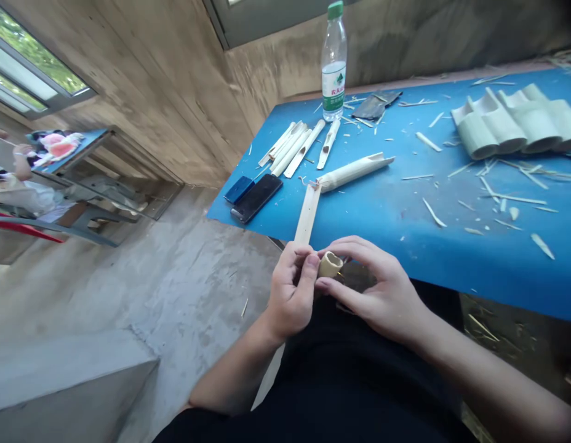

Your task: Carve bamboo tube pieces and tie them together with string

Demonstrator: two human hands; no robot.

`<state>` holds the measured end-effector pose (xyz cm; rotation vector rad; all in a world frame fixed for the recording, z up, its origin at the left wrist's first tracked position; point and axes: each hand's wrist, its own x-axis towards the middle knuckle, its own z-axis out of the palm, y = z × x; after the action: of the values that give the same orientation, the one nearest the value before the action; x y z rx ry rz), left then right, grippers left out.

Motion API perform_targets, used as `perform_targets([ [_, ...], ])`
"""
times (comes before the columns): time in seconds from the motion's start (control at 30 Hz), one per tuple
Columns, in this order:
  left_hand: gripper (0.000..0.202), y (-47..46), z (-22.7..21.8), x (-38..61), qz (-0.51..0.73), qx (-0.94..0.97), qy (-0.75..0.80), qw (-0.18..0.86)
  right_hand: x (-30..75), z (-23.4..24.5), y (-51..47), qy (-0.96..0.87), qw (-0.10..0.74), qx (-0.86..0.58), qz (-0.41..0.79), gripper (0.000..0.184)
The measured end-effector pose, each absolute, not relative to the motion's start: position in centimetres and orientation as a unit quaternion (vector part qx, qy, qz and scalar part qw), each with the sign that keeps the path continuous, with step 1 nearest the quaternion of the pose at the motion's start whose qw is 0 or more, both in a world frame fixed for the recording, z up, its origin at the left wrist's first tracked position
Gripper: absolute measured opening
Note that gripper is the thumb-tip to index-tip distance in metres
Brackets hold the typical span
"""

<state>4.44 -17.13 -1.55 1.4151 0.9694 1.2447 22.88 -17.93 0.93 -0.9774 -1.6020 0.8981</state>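
Observation:
Over my lap, at the table's front edge, a short hollow bamboo tube is held with its open end facing up. My left hand is closed, its thumb pressed against the tube's left side. Around the other side curve the thumb and fingers of my right hand, gripping the tube. A flat pale bamboo strip runs from the table to my left hand; whether that hand also grips it I cannot tell. Past the strip's far end lies a longer bamboo tube with a cut-away end.
On the blue table lie a black phone, a blue box, several split bamboo pieces and scattered slivers. A water bottle stands behind. Joined bamboo sections sit at right. Another person sits far left.

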Motion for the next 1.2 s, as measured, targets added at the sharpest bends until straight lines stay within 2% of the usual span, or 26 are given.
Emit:
perform_targets([
  [0.07, 0.012, -18.2, -2.1, 4.3, 0.52, 0.61, 0.383, 0.458, 22.4, 0.2, -19.6, -0.655, 0.529, -0.411, 0.349, 0.022],
  [0.27, 0.013, -21.5, -2.6, 2.9, 0.551, 0.668, 0.351, 0.356, 21.2, -1.6, -24.4, -0.638, 0.543, -0.448, 0.313, 0.023],
  [0.53, 0.013, -23.9, -2.2, 1.4, 0.591, 0.67, 0.33, 0.305, 20.7, -0.6, -28.1, -0.63, 0.543, -0.451, 0.323, 0.023],
  [0.63, 0.012, -23.8, -2.1, 1.2, 0.611, 0.632, 0.321, 0.353, 20.7, -0.6, -28.6, -0.619, 0.52, -0.463, 0.364, 0.019],
  [0.8, 0.016, -24.6, -1.9, 1.5, 0.592, 0.508, 0.263, 0.567, 20.1, -1.3, -29.4, -0.584, 0.505, -0.466, 0.432, 0.025],
  [0.9, 0.019, -25.4, -2.2, 2.1, 0.587, 0.434, 0.24, 0.64, 19.7, -2.0, -30.1, -0.584, 0.503, -0.468, 0.432, 0.024],
  [1.0, 0.021, -25.9, -3.0, 2.1, 0.592, 0.395, 0.267, 0.649, 19.6, -2.8, -31.3, -0.587, 0.496, -0.478, 0.426, 0.021],
  [1.2, 0.028, -26.5, -4.0, 0.2, 0.628, 0.393, 0.328, 0.586, 20.0, -3.3, -33.3, -0.552, 0.514, -0.511, 0.412, 0.016],
])
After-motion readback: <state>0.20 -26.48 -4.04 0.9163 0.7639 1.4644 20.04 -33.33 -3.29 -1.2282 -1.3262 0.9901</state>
